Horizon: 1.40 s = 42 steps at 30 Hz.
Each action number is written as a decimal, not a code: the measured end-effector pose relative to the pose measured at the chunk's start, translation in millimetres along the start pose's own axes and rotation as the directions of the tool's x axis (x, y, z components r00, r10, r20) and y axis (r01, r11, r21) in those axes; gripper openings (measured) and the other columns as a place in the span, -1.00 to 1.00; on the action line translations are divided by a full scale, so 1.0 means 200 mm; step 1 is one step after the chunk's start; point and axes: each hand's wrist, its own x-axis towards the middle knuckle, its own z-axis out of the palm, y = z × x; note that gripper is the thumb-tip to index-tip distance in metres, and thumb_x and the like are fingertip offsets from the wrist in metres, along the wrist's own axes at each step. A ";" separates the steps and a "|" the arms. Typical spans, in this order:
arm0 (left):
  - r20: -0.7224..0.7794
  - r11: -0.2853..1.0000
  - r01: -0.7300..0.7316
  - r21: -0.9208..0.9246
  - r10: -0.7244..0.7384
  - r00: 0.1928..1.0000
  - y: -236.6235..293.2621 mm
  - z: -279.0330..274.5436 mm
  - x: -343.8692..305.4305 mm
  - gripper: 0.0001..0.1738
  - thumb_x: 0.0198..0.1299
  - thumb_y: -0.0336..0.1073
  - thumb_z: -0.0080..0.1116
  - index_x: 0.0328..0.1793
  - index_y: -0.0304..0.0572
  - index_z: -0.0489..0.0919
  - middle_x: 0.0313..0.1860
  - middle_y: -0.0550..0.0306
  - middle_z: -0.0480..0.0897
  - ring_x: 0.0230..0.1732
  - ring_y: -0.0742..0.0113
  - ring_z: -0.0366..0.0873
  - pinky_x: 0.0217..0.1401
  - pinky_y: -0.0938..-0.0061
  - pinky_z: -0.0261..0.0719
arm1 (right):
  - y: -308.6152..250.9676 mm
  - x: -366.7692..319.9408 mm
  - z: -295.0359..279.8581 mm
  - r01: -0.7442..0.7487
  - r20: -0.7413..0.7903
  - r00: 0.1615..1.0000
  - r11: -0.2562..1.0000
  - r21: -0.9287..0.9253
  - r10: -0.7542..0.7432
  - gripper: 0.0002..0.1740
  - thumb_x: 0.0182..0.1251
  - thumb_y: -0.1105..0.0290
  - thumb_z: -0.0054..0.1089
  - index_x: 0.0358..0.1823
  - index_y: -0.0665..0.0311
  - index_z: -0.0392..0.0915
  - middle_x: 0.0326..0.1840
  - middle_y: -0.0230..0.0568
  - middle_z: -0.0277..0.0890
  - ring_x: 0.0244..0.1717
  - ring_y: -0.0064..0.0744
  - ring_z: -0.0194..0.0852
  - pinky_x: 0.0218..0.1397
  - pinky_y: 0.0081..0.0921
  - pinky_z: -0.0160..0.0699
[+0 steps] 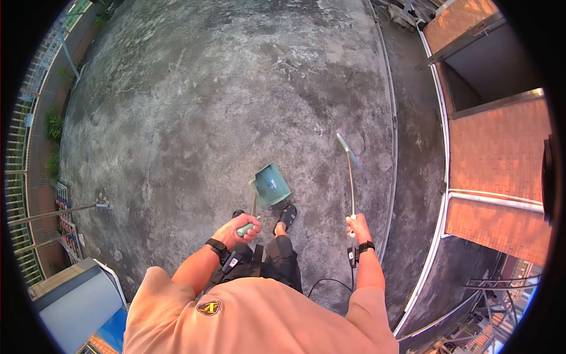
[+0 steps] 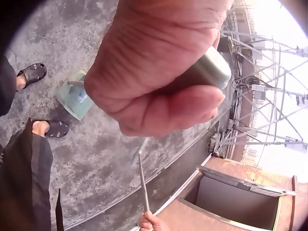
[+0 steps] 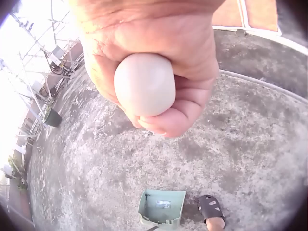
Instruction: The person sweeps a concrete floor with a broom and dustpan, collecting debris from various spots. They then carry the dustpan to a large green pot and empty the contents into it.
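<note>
As we look down over the concrete floor (image 1: 194, 118), a metal railing (image 1: 23, 177) runs along its left edge. Next comes the left hand (image 1: 238, 222), fingers curled around the green grip (image 1: 246, 229) of a long-handled dustpan (image 1: 271, 184). We see that dustpan left of the floor's right edge, just ahead of dark perforated clogs (image 1: 287, 217), with a pale patch inside too small to read. Farther right, the right hand (image 1: 358, 226) clasps the pale-ended stick of a broom (image 1: 352, 183). Its light-green head is blurred, nearer the floor's right edge; we cannot tell whether it touches. Beyond that edge stands a brick wall (image 1: 501, 153).
</note>
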 end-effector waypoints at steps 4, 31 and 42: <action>-0.061 0.996 -0.085 -0.009 0.084 0.995 0.01 0.13 0.03 -0.79 0.08 -0.37 -0.09 -0.59 -0.13 0.27 -0.68 0.27 0.34 -0.79 0.57 0.20 -0.86 0.71 0.09 | 0.07 0.13 0.18 -0.081 0.121 0.989 0.994 -0.076 0.090 -0.58 0.02 0.55 0.14 -0.18 0.36 0.08 -0.61 -0.24 0.31 -0.70 -0.45 0.34 -0.72 -0.45 0.36; -0.046 0.994 -0.104 0.040 0.106 0.993 0.23 0.19 0.06 -0.77 0.11 -0.33 -0.05 -0.59 -0.12 0.28 -0.71 0.31 0.30 -0.78 0.55 0.20 -0.80 0.71 0.14 | -0.13 -0.14 0.30 -0.179 0.086 0.980 0.983 -0.028 0.181 -0.84 0.07 0.47 0.13 -0.48 0.31 0.31 -0.71 -0.28 0.30 -0.78 -0.49 0.28 -0.77 -0.46 0.35; -0.051 0.993 -0.117 0.015 0.118 0.992 0.28 0.17 0.00 -0.90 0.06 -0.41 -0.05 -0.48 -0.23 0.35 -0.76 0.31 0.31 -0.79 0.56 0.25 -0.81 0.68 0.14 | 0.12 -0.63 0.82 -0.149 0.332 0.857 0.806 -0.573 0.395 -0.81 0.05 0.43 0.09 -0.39 0.37 0.30 -0.63 -0.25 0.38 -0.64 -0.43 0.36 -0.58 -0.41 0.34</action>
